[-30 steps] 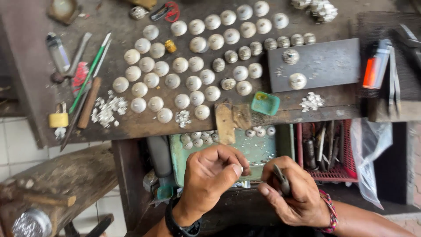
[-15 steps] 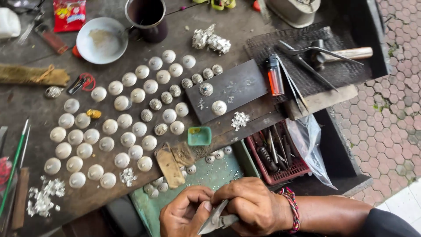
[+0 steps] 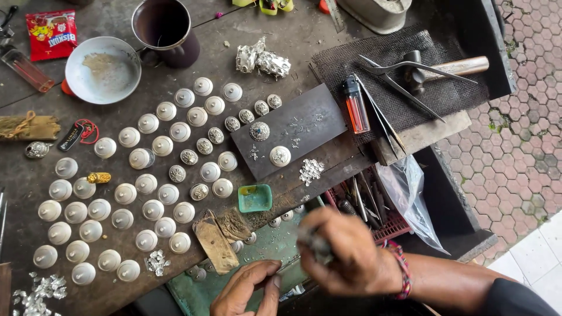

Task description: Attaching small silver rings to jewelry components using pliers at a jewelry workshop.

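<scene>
1. One view only, from the person's head, looking steeply down on the workbench [image 3: 35,181].
2. It faces the bench's far edge; the near edge runs across the lower frame, at arm's length.
3. The paved floor [image 3: 521,146] shows past the bench's right edge.
4. With no second view, nothing is shared.

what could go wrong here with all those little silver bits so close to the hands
The right hand is blurred with motion, holding something small that cannot be made out, so its grip looks hard to judge. A slip could send it into the domed silver buttons standing in rows. The left hand sits beside loose silver scraps near the bench edge; a brush might sweep them off.
</scene>
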